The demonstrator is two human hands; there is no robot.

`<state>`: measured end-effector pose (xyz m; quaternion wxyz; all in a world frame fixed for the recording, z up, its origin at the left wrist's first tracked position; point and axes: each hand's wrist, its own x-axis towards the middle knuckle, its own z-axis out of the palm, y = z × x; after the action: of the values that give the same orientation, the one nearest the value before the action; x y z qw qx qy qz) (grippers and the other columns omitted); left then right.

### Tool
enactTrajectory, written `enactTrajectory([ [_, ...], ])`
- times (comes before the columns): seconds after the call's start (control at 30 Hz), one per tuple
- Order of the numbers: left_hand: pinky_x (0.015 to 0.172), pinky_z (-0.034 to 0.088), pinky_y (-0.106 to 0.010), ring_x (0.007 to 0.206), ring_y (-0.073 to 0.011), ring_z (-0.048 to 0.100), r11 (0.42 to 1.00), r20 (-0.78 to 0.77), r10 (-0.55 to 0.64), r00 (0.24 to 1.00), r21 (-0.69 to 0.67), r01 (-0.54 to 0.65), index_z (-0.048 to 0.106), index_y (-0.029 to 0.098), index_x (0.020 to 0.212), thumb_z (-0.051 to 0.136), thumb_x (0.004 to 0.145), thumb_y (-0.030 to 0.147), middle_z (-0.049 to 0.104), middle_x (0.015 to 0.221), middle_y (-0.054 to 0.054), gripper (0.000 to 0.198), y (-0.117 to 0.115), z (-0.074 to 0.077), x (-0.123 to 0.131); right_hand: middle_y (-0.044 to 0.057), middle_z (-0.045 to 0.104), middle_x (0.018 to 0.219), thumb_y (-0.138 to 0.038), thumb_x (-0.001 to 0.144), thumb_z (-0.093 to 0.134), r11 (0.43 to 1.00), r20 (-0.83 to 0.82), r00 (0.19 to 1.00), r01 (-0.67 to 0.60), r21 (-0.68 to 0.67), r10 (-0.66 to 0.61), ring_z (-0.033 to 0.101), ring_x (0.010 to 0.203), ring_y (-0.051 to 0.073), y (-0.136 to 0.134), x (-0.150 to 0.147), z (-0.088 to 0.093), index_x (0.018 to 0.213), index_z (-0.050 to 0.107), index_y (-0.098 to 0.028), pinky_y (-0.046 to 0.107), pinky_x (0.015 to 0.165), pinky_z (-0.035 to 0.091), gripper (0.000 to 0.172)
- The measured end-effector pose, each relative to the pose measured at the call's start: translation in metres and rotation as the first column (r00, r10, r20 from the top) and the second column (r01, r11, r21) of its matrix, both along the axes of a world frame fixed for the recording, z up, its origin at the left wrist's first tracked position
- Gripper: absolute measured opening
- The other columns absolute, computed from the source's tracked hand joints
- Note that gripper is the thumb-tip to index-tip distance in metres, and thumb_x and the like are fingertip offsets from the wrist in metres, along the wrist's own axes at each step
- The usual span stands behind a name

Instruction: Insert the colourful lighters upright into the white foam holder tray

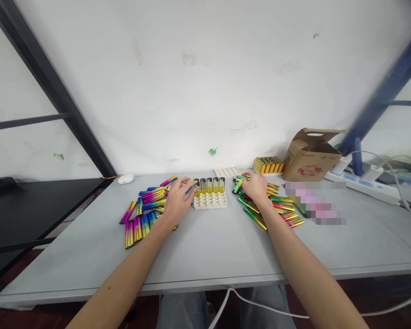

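A white tray with rows of holes [210, 204] sits in front of me, and several clear yellow lighters with black tops [209, 185] stand upright along its back row. At the row's left end, my left hand [178, 197] has its fingers closed around the leftmost lighter [197, 188]. Beside that hand lies a pile of shiny pink, blue and gold lighters [137, 230]. My right hand [255, 185] is over a second pile, of green, red and gold lighters [255, 218]. Its fingertips pinch a green lighter [239, 185] at the pile's left side.
Behind the right pile stands a tray packed with orange-gold lighters [269, 165]. Another white holed tray [228, 172] lies near the wall. An open cardboard box [308, 160], a power strip [366, 183] and a white rounded case [126, 179] also rest on the grey table [212, 256].
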<state>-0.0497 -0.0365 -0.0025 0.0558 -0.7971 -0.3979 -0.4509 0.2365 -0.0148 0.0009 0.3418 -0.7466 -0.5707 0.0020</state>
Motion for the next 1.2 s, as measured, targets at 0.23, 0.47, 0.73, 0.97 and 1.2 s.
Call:
enactTrajectory([
  [0.23, 0.096, 0.051, -0.042, 0.103, -0.0217, 0.060, 1.000, 0.003, 0.004, 1.000, -0.010, -0.004, 0.067, 0.022, 0.114, 0.051, 0.095, 0.029, 0.057, 0.118, -0.010, 0.025, -0.0012, -0.0002, 0.0027, 0.011, 0.072, 0.106, -0.019, 0.086, 0.049, 0.989, 0.119, 0.991, -0.044, -0.138, 0.061, 0.060, 0.107, 0.030, -0.0077, -0.0107, 0.0071, 0.114, 0.068, -0.018, 0.041, 0.093, 0.039, 0.035],
  [0.47, 0.097, 0.050, -0.042, 0.104, -0.0219, 0.060, 1.000, 0.004, 0.013, 1.000, -0.017, -0.013, 0.066, 0.022, 0.114, 0.052, 0.094, 0.027, 0.057, 0.119, -0.010, 0.026, -0.0015, -0.0007, 0.0028, 0.010, 0.070, 0.116, -0.007, 0.084, 0.044, 0.977, 0.111, 0.978, -0.164, -0.134, 0.179, 0.060, 0.110, 0.026, -0.0038, -0.0072, 0.0022, 0.119, 0.066, -0.016, 0.033, 0.090, 0.042, 0.042],
  [0.73, 0.098, 0.049, -0.043, 0.108, -0.0230, 0.059, 0.997, -0.008, 0.020, 1.000, -0.068, -0.021, 0.064, 0.021, 0.118, 0.051, 0.093, 0.026, 0.056, 0.121, -0.010, 0.028, -0.0026, -0.0001, 0.0044, 0.012, 0.064, 0.128, -0.018, 0.090, 0.043, 0.970, 0.205, 0.968, -0.100, -0.222, 0.146, 0.056, 0.116, 0.030, -0.0069, -0.0090, 0.0007, 0.121, 0.066, -0.018, 0.040, 0.094, 0.039, 0.039],
  [0.97, 0.099, 0.049, -0.042, 0.111, -0.0230, 0.058, 0.998, -0.012, 0.010, 1.000, -0.062, -0.011, 0.063, 0.024, 0.120, 0.051, 0.093, 0.027, 0.056, 0.121, -0.009, 0.029, -0.0037, -0.0009, 0.0053, 0.013, 0.063, 0.127, -0.025, 0.093, 0.040, 0.965, 0.236, 0.960, -0.091, -0.246, 0.150, 0.053, 0.116, 0.033, -0.0040, -0.0086, -0.0026, 0.116, 0.068, -0.019, 0.045, 0.094, 0.038, 0.037],
  [1.2, 0.098, 0.049, -0.042, 0.111, -0.0232, 0.058, 0.998, -0.014, 0.011, 1.000, -0.061, -0.012, 0.062, 0.023, 0.121, 0.051, 0.093, 0.026, 0.056, 0.121, -0.009, 0.030, -0.0037, -0.0017, 0.0054, 0.017, 0.061, 0.126, -0.028, 0.093, 0.043, 0.962, 0.233, 0.965, -0.056, -0.268, 0.121, 0.052, 0.117, 0.034, -0.0043, -0.0102, 0.0011, 0.118, 0.067, -0.018, 0.045, 0.095, 0.038, 0.036],
])
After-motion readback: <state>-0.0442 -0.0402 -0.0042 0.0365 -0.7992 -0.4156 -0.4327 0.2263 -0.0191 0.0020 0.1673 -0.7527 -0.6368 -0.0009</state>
